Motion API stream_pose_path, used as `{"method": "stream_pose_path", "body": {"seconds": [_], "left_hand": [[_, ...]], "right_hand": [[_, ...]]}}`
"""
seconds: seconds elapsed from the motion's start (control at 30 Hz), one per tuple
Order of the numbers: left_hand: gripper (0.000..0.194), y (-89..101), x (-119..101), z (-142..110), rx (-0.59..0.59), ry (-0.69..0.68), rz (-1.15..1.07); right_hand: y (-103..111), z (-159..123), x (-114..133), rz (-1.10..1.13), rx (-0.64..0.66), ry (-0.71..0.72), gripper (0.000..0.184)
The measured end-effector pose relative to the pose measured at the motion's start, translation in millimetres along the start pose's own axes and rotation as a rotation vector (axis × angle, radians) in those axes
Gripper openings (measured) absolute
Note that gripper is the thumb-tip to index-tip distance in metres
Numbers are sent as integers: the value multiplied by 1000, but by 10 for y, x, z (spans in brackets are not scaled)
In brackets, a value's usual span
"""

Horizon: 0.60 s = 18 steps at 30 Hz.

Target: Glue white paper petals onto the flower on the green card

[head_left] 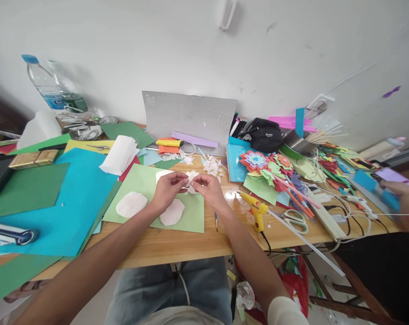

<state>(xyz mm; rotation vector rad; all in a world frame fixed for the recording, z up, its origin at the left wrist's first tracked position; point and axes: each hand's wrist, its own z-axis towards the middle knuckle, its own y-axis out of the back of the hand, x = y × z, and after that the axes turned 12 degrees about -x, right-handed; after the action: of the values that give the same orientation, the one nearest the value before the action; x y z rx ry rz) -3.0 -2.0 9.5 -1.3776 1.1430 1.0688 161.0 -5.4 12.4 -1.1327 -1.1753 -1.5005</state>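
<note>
Both hands meet above a light green paper sheet (146, 225) on the wooden table. My left hand (169, 187) and my right hand (207, 187) pinch a small white paper piece (191, 177) between their fingertips. Two rounded white paper cutouts lie on the green sheet: one (131, 204) left of my left hand, another (172, 212) just below the hands. A further white cutout (162, 174) shows partly behind my left hand. Past my right hand sits a pile of white paper petals and scraps (211, 165).
A yellow glue gun (255, 208) and scissors (295, 221) lie to the right, near layered paper flowers (255, 160). Blue paper (85, 180) covers the left side. A grey cutting mat (190, 117) leans on the wall. A co-worker's hand (405, 198) is at far right.
</note>
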Motion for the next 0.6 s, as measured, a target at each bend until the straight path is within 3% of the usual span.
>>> {"method": "stream_pose_path", "body": {"seconds": [0.27,0.6], "left_hand": [[37,1,-45,-14,0,1,16],[43,5,-53,-17,86,-15,41]], "right_hand": [[56,-19,78,68,44,-92,23],[11,4,47,84,64,-15,15]]}}
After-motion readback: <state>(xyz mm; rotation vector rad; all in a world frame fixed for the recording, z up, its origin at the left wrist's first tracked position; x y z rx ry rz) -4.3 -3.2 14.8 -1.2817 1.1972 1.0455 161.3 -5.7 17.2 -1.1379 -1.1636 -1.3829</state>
